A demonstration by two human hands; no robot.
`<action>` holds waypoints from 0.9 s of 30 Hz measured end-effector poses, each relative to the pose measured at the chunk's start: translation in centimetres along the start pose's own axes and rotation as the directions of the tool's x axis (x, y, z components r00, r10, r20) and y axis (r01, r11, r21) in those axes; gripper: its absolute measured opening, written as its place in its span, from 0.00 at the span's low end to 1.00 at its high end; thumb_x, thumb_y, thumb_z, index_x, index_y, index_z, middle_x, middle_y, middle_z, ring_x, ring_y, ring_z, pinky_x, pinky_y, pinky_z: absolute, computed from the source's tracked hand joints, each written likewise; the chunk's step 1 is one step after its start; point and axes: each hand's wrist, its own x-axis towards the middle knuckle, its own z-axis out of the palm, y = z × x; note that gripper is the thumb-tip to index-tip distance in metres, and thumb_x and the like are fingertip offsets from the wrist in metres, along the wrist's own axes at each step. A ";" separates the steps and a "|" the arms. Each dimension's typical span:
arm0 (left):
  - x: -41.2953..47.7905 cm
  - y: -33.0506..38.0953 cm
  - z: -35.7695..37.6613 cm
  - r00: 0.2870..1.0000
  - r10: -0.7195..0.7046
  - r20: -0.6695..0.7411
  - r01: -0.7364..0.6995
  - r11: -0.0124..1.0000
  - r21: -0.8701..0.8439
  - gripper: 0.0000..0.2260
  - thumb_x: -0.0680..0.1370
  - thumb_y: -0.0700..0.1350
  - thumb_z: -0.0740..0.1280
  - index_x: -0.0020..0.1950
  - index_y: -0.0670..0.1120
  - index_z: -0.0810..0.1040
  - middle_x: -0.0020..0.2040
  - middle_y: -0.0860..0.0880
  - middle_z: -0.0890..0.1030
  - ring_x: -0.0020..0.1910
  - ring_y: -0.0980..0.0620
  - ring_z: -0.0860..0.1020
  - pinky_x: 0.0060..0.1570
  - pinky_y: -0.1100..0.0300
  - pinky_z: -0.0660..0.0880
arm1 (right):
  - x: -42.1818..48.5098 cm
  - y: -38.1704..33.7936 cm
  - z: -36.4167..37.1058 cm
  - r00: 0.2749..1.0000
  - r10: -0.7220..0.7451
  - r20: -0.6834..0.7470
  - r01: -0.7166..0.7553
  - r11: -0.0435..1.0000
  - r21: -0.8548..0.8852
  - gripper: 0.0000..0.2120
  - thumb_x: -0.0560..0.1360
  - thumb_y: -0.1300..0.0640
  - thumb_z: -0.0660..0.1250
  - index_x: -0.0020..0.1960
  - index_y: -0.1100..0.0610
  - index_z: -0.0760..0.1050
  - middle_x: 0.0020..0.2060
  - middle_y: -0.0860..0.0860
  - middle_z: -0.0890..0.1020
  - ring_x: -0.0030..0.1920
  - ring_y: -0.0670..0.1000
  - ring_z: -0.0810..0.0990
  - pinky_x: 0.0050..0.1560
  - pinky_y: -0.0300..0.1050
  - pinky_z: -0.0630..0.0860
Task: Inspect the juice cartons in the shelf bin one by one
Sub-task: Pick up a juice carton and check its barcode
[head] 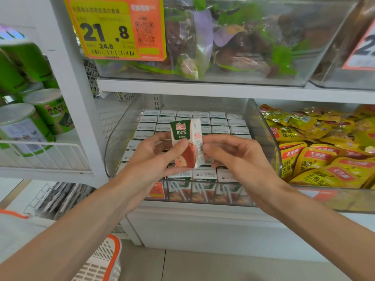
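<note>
White-and-green juice carton (186,138), head view: upright, lifted above clear shelf bin (261,130), other cartons (220,126) packed in rows beneath. We read step as inspection of one carton. Left hand (150,159) at carton's 9 o'clock, thumb pressed on front, fingers curled behind; right hand (235,157) at 3 o'clock, fingertips (206,148) pinching side edge. Next, we judge: rotate to check remaining faces, reseat, take neighbour.
</note>
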 end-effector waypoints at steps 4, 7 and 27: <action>-0.2 0.0 0.3 0.999 0.037 -0.004 -0.036 0.999 0.037 0.23 0.69 0.52 0.77 0.63 0.47 0.83 0.57 0.49 0.88 0.53 0.48 0.88 0.47 0.56 0.85 | -0.2 0.1 0.4 0.999 -0.005 0.037 0.005 1.000 -0.002 0.15 0.73 0.54 0.80 0.59 0.52 0.86 0.51 0.48 0.89 0.54 0.46 0.88 0.54 0.35 0.82; -0.2 0.1 0.4 0.999 0.036 0.033 -0.037 0.999 0.040 0.20 0.72 0.53 0.76 0.62 0.48 0.84 0.58 0.48 0.87 0.55 0.47 0.87 0.51 0.54 0.85 | -0.2 0.2 0.5 1.000 -0.021 0.003 0.021 1.000 0.008 0.14 0.74 0.59 0.79 0.59 0.53 0.85 0.51 0.49 0.89 0.53 0.47 0.88 0.55 0.37 0.83; -0.8 0.8 0.3 0.998 -0.021 0.055 0.024 0.999 -0.048 0.13 0.86 0.45 0.62 0.68 0.43 0.79 0.58 0.44 0.87 0.56 0.43 0.87 0.52 0.51 0.85 | 0.1 0.4 -0.2 1.000 -0.018 0.013 0.019 0.999 -0.035 0.14 0.85 0.65 0.64 0.57 0.51 0.86 0.53 0.47 0.89 0.55 0.49 0.88 0.54 0.41 0.84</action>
